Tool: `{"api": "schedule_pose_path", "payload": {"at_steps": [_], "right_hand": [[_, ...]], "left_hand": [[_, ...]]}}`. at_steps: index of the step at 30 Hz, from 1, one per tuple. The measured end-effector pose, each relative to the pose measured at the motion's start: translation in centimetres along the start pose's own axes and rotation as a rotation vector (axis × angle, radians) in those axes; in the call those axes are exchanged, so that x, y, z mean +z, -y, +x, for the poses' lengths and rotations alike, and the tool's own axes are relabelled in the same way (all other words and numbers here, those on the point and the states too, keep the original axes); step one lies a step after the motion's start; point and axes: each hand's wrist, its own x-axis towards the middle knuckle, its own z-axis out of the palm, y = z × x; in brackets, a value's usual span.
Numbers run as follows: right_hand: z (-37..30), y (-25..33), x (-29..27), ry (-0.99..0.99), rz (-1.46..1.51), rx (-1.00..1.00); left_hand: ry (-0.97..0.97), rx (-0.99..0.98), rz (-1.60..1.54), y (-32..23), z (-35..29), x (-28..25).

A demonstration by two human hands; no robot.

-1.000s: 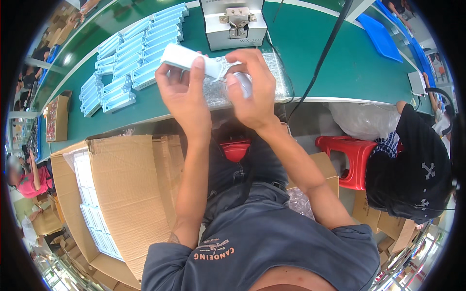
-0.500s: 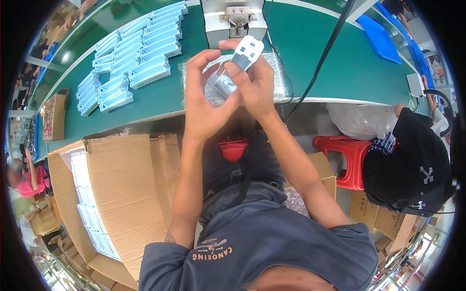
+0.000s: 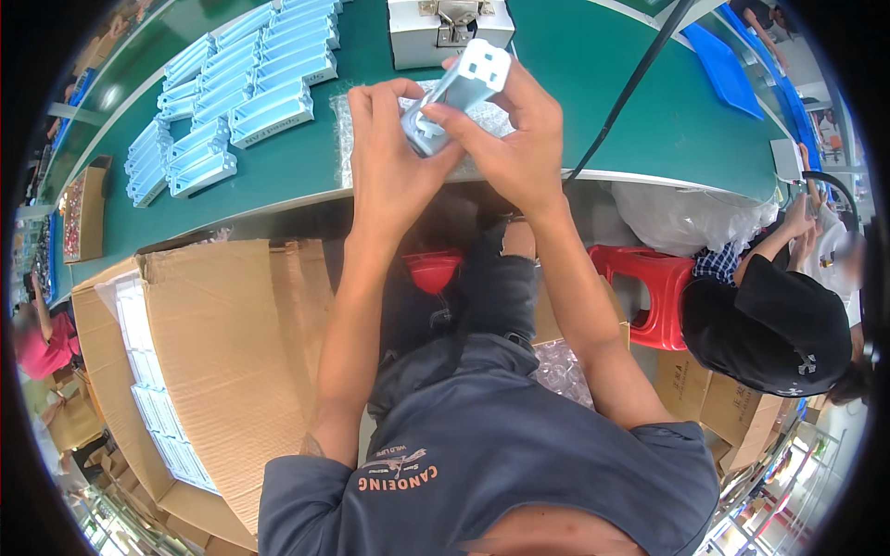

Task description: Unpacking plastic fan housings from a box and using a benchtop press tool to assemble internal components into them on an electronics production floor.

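Observation:
A pale blue plastic housing (image 3: pixel 466 91) with square openings in its white end face is held tilted above the table's front edge. My left hand (image 3: pixel 394 153) grips its lower end, with the fingers curled. Around its upper part my right hand (image 3: pixel 521 139) is closed, the thumb lying along the near side. Under the hands lies clear bubble wrap (image 3: pixel 348 153) on the green table (image 3: pixel 607 120). Behind the housing stands a white metal fixture (image 3: pixel 408 42) with a metal latch.
Rows of similar pale blue housings (image 3: pixel 269 116) lie at the left. A cardboard box (image 3: pixel 222 352) with stacked parts stands below, near a small carton (image 3: pixel 85 213). At the right are a black cable (image 3: pixel 630 88), a blue tray (image 3: pixel 728 79), a red stool (image 3: pixel 663 287) and a person in black (image 3: pixel 769 324).
The housing has been turned and raised slightly, so more of its side shows. My right hand has shifted right. The person at the right has moved, and their hands now show.

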Motion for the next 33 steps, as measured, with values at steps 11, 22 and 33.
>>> {"api": "schedule_pose_path", "payload": {"at_steps": [11,22,33], "right_hand": [[-0.4,0.2,-0.3,-0.038,0.015,-0.018],[-0.3,0.3,-0.5,-0.104,0.156,0.098],[1.1,-0.2,-1.6,0.115,0.066,0.11]], "left_hand": [[0.153,-0.015,-0.373,1.6,0.1,-1.5],[0.075,0.031,-0.311,1.5,-0.1,-1.1],[0.138,-0.132,-0.526,2.2,0.9,-1.3]]}}
